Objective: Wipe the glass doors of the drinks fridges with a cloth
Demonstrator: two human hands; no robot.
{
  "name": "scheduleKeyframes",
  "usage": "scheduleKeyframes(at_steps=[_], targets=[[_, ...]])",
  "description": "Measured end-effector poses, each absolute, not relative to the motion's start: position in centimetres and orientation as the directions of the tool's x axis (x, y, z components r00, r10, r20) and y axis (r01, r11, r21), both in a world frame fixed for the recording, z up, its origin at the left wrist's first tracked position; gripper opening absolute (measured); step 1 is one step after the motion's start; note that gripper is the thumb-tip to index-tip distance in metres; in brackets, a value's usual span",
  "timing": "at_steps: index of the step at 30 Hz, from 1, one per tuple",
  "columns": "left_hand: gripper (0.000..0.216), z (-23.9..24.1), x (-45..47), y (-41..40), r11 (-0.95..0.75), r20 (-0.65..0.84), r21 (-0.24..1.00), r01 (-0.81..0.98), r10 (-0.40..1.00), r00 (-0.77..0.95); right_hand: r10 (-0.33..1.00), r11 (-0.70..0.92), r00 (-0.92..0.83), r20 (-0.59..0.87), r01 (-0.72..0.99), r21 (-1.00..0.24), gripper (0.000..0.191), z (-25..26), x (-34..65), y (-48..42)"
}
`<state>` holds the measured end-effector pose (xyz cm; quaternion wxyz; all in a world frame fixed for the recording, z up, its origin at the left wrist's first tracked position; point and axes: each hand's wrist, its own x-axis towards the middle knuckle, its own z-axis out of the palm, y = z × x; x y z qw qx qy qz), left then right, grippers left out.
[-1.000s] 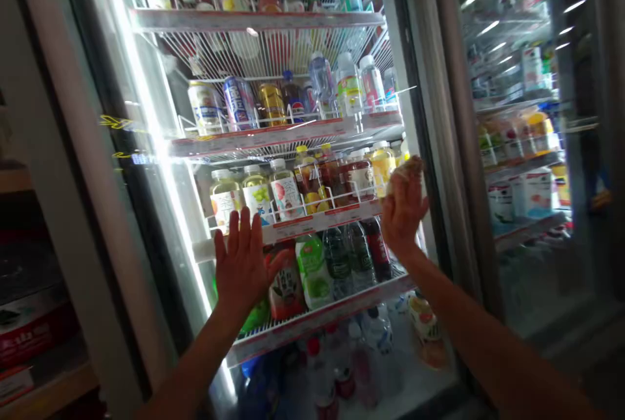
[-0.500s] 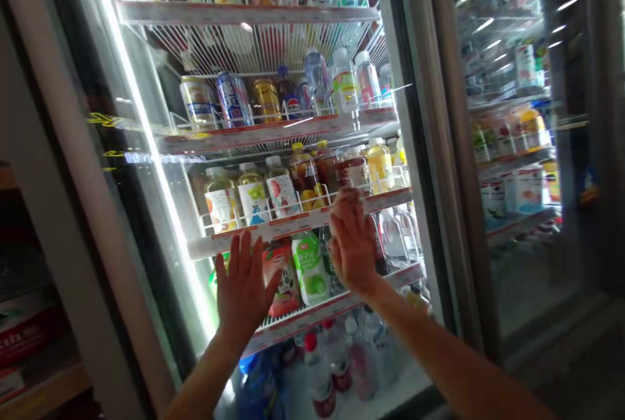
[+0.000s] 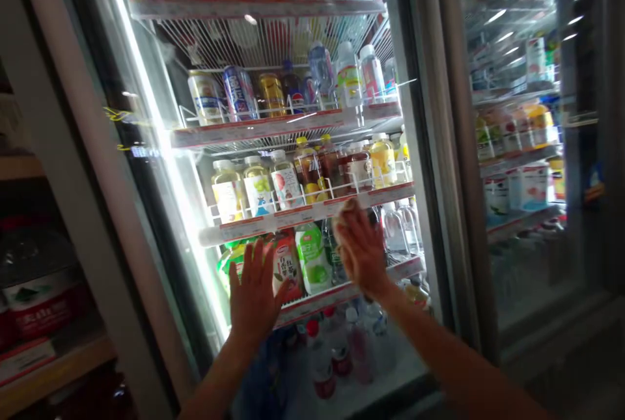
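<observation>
My left hand (image 3: 254, 291) lies flat on the glass door (image 3: 163, 166) of a lit drinks fridge, fingers spread and holding nothing. My right hand (image 3: 362, 245) presses a pale cloth (image 3: 343, 209) against the same glass, a little higher and to the right; only the cloth's edges show round the fingers. Behind the glass, between my hands, stands a bottle with a green label (image 3: 312, 257) under a white shelf rail (image 3: 293, 215) carrying juice bottles.
Cans (image 3: 239, 91) and water bottles fill the upper shelves, and more bottles stand at the fridge bottom (image 3: 336, 361). A second glass-door fridge (image 3: 522, 146) stands to the right. On the left, a dim wooden shelf (image 3: 53, 358) holds boxes.
My right hand with the cloth moved from the door's right edge down and left to the glass middle. My left hand slid slightly lower on the glass.
</observation>
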<state>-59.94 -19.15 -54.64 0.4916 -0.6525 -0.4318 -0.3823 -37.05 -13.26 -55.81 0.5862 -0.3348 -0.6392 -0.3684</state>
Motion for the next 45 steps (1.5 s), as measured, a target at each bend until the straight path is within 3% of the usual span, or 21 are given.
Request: scheduleKeyframes(at_steps=[2,4,5,8,10,14,15,16,20,22,24,26,27,31,33,37,39,42,43,45], targets=[[0.07,-55.6,-60.0,-19.3,-0.118,0.914,-0.341,0.933,0.19,0.358,-0.022,0.446,0.204,0.979,0.878,-0.173,0.054,-55.7,-35.3,-12.4],[0.071,-56.1,-60.0,-19.3,-0.102,0.92,-0.335,0.937,0.179,0.349,-0.026,0.442,0.33,0.944,0.851,-0.285,0.055,-55.7,-35.1,-12.3],[0.073,-56.1,-59.9,-19.3,-0.103,0.923,-0.326,0.94,0.182,0.34,-0.007,0.462,0.279,0.96,0.852,-0.245,0.056,-55.7,-35.7,-12.5],[0.072,-56.1,-59.8,-19.5,-0.116,0.926,-0.306,0.945,0.196,0.324,0.047,0.544,-0.086,0.995,0.838,0.047,0.053,-56.5,-37.6,-13.6],[0.071,-56.3,-59.7,-19.6,-0.126,0.928,-0.301,0.945,0.192,0.32,0.043,0.536,-0.122,0.992,0.841,0.08,0.051,-57.0,-37.0,-13.4],[0.072,-56.8,-59.2,-19.4,-0.131,0.938,-0.272,0.953,0.183,0.293,-0.007,0.419,0.335,0.942,0.856,-0.301,0.053,-57.0,-33.3,-11.8],[0.072,-56.9,-59.1,-19.3,-0.129,0.943,-0.265,0.956,0.175,0.285,-0.015,0.419,0.376,0.926,0.844,-0.336,0.054,-57.0,-33.1,-11.7],[0.072,-57.0,-59.0,-19.3,-0.127,0.946,-0.257,0.958,0.167,0.276,-0.01,0.435,0.342,0.94,0.848,-0.304,0.055,-57.1,-33.4,-11.9],[0.07,-57.6,-58.6,-19.4,-0.127,0.953,-0.234,0.964,0.167,0.253,0.029,0.538,-0.189,0.982,0.831,0.144,0.055,-58.3,-35.1,-13.1],[0.071,-58.1,-58.4,-19.5,-0.126,0.949,-0.238,0.963,0.179,0.258,0.042,0.501,-0.123,0.991,0.861,0.086,0.054,-58.9,-34.5,-12.9],[0.072,-58.5,-58.3,-19.5,-0.125,0.947,-0.25,0.96,0.175,0.27,0.045,0.42,0.164,0.985,0.892,-0.168,0.055,-59.1,-33.6,-12.5],[0.074,-58.8,-58.2,-19.4,-0.118,0.949,-0.25,0.961,0.169,0.268,0.045,0.393,0.302,0.952,0.871,-0.295,0.056,-59.2,-34.2,-12.6],[0.075,-58.9,-58.2,-19.4,-0.116,0.95,-0.247,0.962,0.166,0.264,0.061,0.414,0.253,0.965,0.874,-0.255,0.056,-59.3,-35.0,-12.8],[0.074,-59.7,-58.4,-19.7,-0.114,0.948,-0.248,0.962,0.178,0.265,0.07,0.544,-0.2,0.977,0.829,0.131,0.054,-60.1,-37.2,-14.2],[0.072,-60.5,-58.4,-19.9,-0.122,0.939,-0.263,0.957,0.195,0.283,0.062,0.504,-0.122,0.991,0.861,0.074,0.054,-60.5,-35.6,-13.9],[0.069,-61.8,-58.1,-20.1,-0.14,0.928,-0.276,0.951,0.219,0.302,0.074,0.348,0.346,0.935,0.87,-0.35,0.057,-61.1,-32.9,-12.9],[0.07,-62.1,-57.9,-20.0,-0.132,0.934,-0.265,0.955,0.212,0.288,0.107,0.39,0.256,0.961,0.878,-0.277,0.058,-61.6,-34.2,-13.3],[0.071,-62.1,-57.9,-19.9,-0.127,0.936,-0.258,0.958,0.211,0.281,0.123,0.524,-0.161,0.979,0.849,0.074,0.058,-62.6,-36.1,-14.2],[0.072,-62.0,-58.0,-19.9,-0.131,0.934,-0.262,0.956,0.216,0.286,0.115,0.526,-0.199,0.973,0.843,0.11,0.058,-62.7,-35.9,-14.2],[0.072,-62.0,-58.0,-20.0,-0.135,0.929,-0.268,0.954,0.227,0.293,0.105,0.455,-0.034,0.994,0.89,-0.018,0.057,-62.7,-34.5,-13.6]])
